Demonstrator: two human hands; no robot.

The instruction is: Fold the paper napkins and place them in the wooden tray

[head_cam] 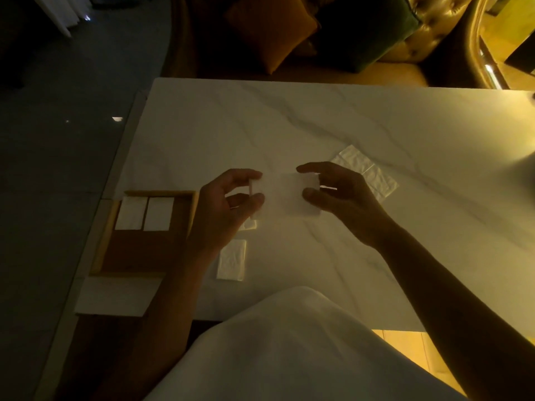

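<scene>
L hand (228,209) & R hand (344,201) each pinch one end of paper napkin (285,195) (held off surface (289,125)). Align edges, crease flat, then xfer to wooden tray (159,193).

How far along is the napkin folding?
Two folded napkins already lie in the wooden tray. The left hand and right hand pinch a third napkin between them. Waiting on the table: a narrow napkin beside the tray, a wider napkin beyond the right hand.

Both hands (285,195) pinch napkin (285,195) above table (289,120).
</scene>
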